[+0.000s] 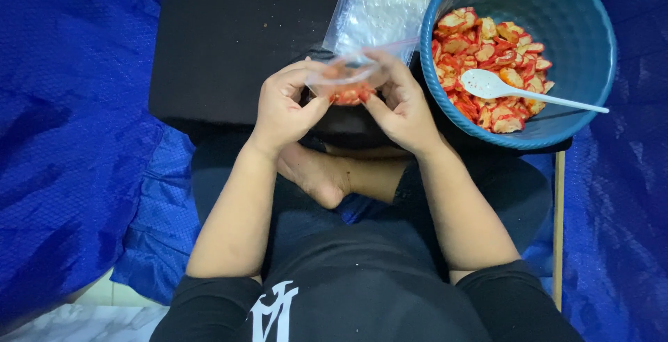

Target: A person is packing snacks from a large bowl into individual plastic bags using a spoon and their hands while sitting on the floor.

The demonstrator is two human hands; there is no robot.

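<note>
One blue tarp point(69, 119) covers the floor on the left and shows again at the far right. On it stands one black board point(229, 43). At its near edge the left hand point(282, 109) pinches one small clear bag point(348, 77) by its left side, fingers closed on the plastic. A few red-and-orange chips point(350, 95) sit in the bag's bottom. The right hand point(402, 102) grips the bag's right side, fingers clamped the same way. Behind lies one stack of empty clear bags point(379, 8). Right of the hands, one blue bowl point(577, 43) holds many such chips and one white spoon point(487, 83).
</note>
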